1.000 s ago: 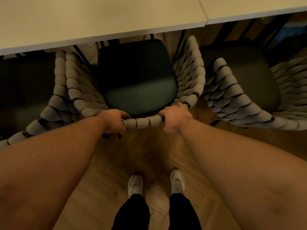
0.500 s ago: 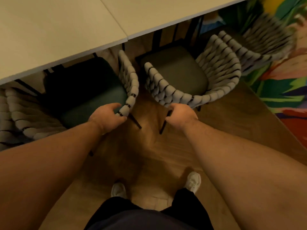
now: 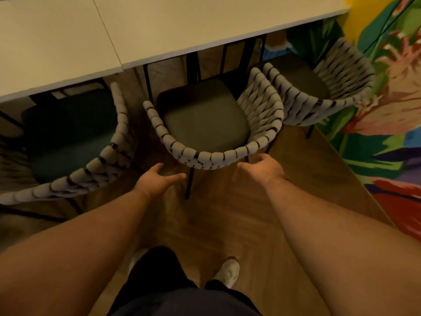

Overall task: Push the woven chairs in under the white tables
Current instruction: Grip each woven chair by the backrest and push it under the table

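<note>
Three woven chairs stand along the white tables (image 3: 159, 30). The middle chair (image 3: 211, 156) has a dark seat that sticks out from under the table edge, its curved backrest facing me. My left hand (image 3: 157, 181) hovers open just below and left of that backrest, touching nothing. My right hand (image 3: 262, 169) sits at the backrest's lower right with fingers loosely curled; I cannot tell whether it touches the weave. The left chair (image 3: 100, 165) has its seat partly under the table. The right chair (image 3: 319, 106) stands near the table's corner.
A bright, multicoloured rug (image 3: 387, 133) covers the floor on the right. Black table legs (image 3: 193, 65) stand behind the middle chair. My feet, one in a white shoe (image 3: 227, 272), rest on the wooden floor below.
I have let go of the left chair and shifted right. Both hands now sit by the middle chair's backrest, the left one opened.
</note>
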Motion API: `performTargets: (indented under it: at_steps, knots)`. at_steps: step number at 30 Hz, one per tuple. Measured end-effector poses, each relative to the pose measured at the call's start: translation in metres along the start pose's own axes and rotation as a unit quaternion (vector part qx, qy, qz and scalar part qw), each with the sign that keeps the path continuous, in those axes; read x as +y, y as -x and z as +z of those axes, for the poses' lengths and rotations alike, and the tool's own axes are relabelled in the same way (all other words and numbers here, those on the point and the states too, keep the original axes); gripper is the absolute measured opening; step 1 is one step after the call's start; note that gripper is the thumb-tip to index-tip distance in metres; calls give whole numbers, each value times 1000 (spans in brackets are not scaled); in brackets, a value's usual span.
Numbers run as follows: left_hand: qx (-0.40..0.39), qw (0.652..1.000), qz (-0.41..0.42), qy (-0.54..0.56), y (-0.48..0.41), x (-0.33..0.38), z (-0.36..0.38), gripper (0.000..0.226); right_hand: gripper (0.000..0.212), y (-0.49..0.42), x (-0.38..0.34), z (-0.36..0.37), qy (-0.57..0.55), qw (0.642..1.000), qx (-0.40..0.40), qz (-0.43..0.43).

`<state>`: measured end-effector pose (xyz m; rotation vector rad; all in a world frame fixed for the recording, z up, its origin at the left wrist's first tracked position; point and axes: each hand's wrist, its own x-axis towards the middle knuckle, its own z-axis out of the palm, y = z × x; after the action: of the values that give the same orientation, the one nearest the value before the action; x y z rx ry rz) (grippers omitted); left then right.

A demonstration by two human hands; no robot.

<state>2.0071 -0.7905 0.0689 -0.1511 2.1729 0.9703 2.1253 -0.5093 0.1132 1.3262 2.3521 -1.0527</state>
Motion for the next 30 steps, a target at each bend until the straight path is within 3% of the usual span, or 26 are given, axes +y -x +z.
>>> performTargets:
  at_steps: [10,17,21,25,28,30]
  knots:
    - [8,974,-85,208,-43,44,74,131,99,-111,18,-29,-78,989,-37,118]
    - [-15,953,-112,282,-73,73,120,106,102,-174,10,-17,-207,954,-74,205]
    - [17,911,-192,365,-87,84,146,106,99,-204,16,-12,-276,917,-105,267]
    - [39,823,-251,508,-108,100,174,100,91,-240,23,-4,-362,876,-121,295]
    - [84,786,-258,556,-123,110,191,63,72,-261,30,0,-421,838,-142,317]
    - [90,739,-258,616,-131,115,200,34,55,-272,36,4,-465,812,-155,317]
